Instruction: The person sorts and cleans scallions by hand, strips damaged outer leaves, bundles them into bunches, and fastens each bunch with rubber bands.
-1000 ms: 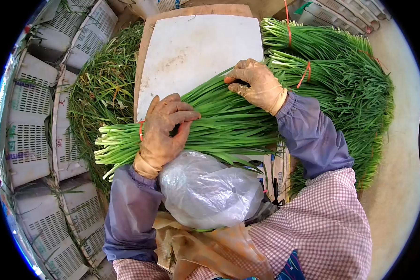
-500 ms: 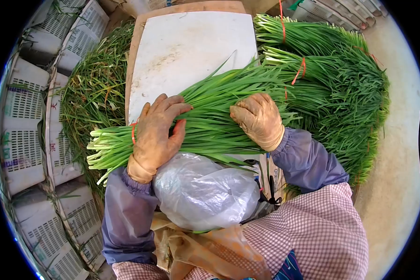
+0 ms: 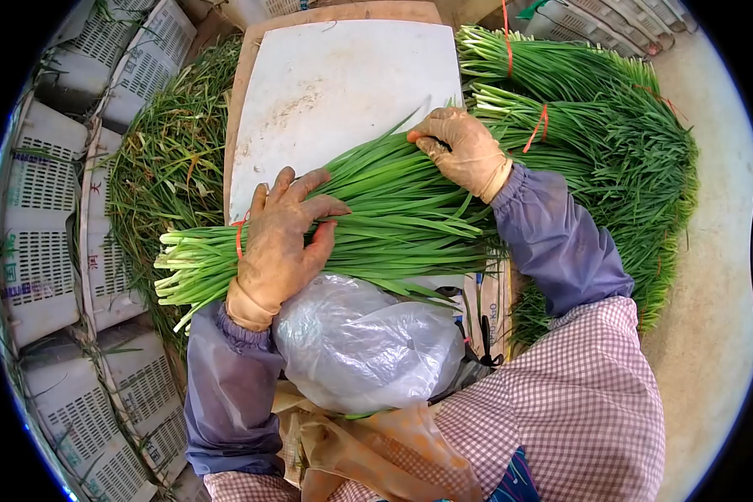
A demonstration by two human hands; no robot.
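Observation:
A bunch of garlic chives [image 3: 393, 201] lies across my front, its pale cut stems at left bound by a red tie [image 3: 239, 238]. My left hand [image 3: 284, 243], in a thin soiled glove, rests over the bunch just right of the tie, its fingers spread on the leaves. At the bunch's far edge, my right hand [image 3: 458, 151], gloved too, has thumb and forefinger pinched together on leaves there. Exactly how many leaves are between them is hidden.
Beneath the bunch is a stained white board [image 3: 343, 75]. Tied chive bunches [image 3: 594, 142] are stacked at right. Loose leaf trimmings [image 3: 171, 159] are heaped at left, beside white perforated crates [image 3: 46, 192]. A clear plastic bag [image 3: 368, 343] bulges before my body.
My right hand has moved away from me and slightly left, from over the leaves to the bunch's far edge. My left hand has stayed nearly still, its fingers a little straighter.

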